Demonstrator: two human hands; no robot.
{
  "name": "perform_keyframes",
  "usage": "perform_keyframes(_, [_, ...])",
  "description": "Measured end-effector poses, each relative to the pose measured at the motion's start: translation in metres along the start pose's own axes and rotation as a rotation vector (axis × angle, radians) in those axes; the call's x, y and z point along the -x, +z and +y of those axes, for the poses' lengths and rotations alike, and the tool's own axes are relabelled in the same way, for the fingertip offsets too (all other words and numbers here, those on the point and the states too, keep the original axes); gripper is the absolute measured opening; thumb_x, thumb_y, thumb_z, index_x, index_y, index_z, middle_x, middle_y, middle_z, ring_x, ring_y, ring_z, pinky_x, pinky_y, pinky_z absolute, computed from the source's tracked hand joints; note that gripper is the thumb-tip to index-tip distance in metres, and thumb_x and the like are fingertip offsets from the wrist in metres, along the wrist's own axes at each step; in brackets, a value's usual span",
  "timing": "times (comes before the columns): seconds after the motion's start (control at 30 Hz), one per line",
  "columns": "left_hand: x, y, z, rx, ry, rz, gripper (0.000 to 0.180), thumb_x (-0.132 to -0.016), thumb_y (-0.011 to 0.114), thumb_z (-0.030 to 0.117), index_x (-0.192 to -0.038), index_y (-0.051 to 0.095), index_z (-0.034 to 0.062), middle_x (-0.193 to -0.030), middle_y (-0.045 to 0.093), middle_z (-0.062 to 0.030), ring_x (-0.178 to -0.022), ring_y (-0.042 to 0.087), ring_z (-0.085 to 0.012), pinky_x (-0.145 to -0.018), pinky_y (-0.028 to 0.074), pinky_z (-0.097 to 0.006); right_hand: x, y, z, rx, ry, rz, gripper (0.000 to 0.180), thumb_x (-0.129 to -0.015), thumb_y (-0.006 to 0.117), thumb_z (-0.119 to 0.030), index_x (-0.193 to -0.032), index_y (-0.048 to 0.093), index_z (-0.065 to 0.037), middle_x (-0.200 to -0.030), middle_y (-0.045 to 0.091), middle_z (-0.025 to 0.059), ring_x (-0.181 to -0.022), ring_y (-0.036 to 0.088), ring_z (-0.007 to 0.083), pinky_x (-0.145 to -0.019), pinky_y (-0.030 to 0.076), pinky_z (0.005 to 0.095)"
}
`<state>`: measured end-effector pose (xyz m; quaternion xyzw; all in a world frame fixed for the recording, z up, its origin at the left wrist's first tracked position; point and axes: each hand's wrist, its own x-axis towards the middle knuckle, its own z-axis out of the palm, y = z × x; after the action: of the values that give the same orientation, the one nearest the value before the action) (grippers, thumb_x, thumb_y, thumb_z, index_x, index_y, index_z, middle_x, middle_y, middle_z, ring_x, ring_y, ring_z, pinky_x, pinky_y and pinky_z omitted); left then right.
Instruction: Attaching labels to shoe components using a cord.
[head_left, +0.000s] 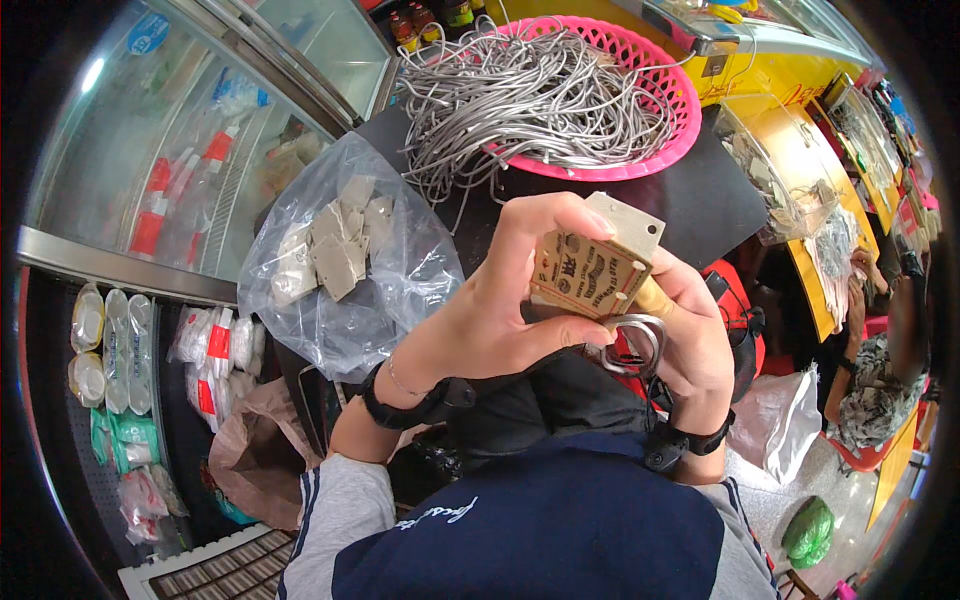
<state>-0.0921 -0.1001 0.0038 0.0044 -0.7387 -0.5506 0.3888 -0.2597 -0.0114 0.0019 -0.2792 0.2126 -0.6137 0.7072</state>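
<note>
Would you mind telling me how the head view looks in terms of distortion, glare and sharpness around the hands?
In the head view, fisheye bending curves the freezer frame and darkens the corners; soft glare washes the freezer's glass lid; the left hand, right hand and the stack of printed cards are evenly lit and fairly sharp; the pink basket is crisp too; things at the right rim look smeared.

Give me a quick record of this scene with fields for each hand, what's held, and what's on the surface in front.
Left hand: grips a stack of tan printed cards from the left, thumb on the top edge
Right hand: supports the stack from the right, touching a metal ring under it
Pink basket: behind the hands, filled with grey wire loops
Clear plastic bag: left of the hands, holds more grey cards
Surface: dark tabletop
Far right: another person's arm
</note>
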Motion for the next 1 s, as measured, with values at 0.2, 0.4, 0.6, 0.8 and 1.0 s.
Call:
perform_keyframes(0.2, [0.001,0.000,0.005,-0.090,-0.057,0.028,0.071,-0.072,0.076,0.000,-0.126,0.031,0.0047,-0.122,0.041,-0.0117,-0.115,0.046,-0.0204,-0.097,0.039,-0.033,-0.001,-0.004,0.003,0.267,-0.128,0.060,0.031,-0.089,0.061,-0.006,-0.117,0.051,0.002,-0.107,0.062,0.0059,-0.094,0.060,0.0106,-0.081,0.048,0.0246])
perform_keyframes(0.4, [-0.005,-0.005,0.007,-0.240,-0.009,-0.006,0.078,-0.068,0.077,-0.005,-0.124,0.025,0.0090,-0.112,0.042,-0.0161,-0.096,0.055,-0.0198,-0.077,0.053,-0.030,-0.004,0.012,0.007,0.426,-0.402,0.177,0.033,-0.088,0.061,-0.002,-0.117,0.046,0.002,-0.100,0.061,0.0073,-0.089,0.059,0.0117,-0.078,0.047,0.0240])
perform_keyframes(0.6, [-0.006,-0.006,0.010,-0.327,-0.009,-0.011,0.075,-0.070,0.075,-0.006,-0.126,0.027,0.0060,-0.118,0.041,-0.0115,-0.110,0.049,-0.0201,-0.092,0.045,-0.033,-0.003,0.016,0.004,0.740,-0.547,0.212,0.032,-0.088,0.058,0.003,-0.119,0.050,0.005,-0.099,0.061,0.0088,-0.090,0.058,0.0130,-0.081,0.046,0.0254])
perform_keyframes(0.8, [-0.008,-0.006,0.011,-0.251,-0.132,-0.064,0.074,-0.071,0.075,-0.005,-0.128,0.028,0.0060,-0.120,0.040,-0.0093,-0.118,0.044,-0.0169,-0.095,0.041,-0.032,-0.006,0.001,-0.001,1.031,-0.523,0.172,0.018,-0.082,0.059,0.006,-0.099,0.058,0.004,-0.100,0.059,0.0109,-0.090,0.059,0.0178,-0.079,0.046,0.0268])
perform_keyframes(1.0, [-0.007,-0.005,0.005,-0.253,-0.169,-0.089,0.073,-0.070,0.076,-0.004,-0.128,0.031,0.0062,-0.124,0.040,-0.0080,-0.118,0.043,-0.0168,-0.099,0.036,-0.031,-0.009,-0.004,0.001,1.124,-0.516,0.183,0.015,-0.085,0.055,0.004,-0.100,0.054,0.001,-0.110,0.052,0.0121,-0.101,0.054,0.0215,-0.088,0.042,0.0302])
